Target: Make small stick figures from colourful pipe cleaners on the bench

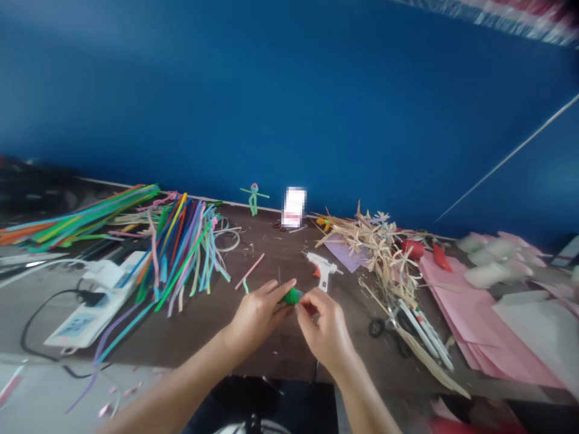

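Observation:
Near the table's middle, my left hand (260, 313) is closed on a small bundle of green pipe cleaner (292, 295). My right hand (323, 319) pinches the right end of the same piece, its fingertips close to those of the left. Part of the green piece is hidden by my fingers. Just beyond my right hand lies a white glue gun (324, 269) with an orange trigger. A pink pipe cleaner piece (249, 271) and a short mint-green piece (245, 286) lie beyond my left hand.
Many coloured pipe cleaners (181, 253) and a white power strip (97, 304) occupy the left. A green pipe-cleaner figure (254, 199) stands by the blue wall, near a blurred bright screen (294, 207). At right are straw-coloured woven pieces (384, 247), scissors (377, 327) and pink sheets (479, 319).

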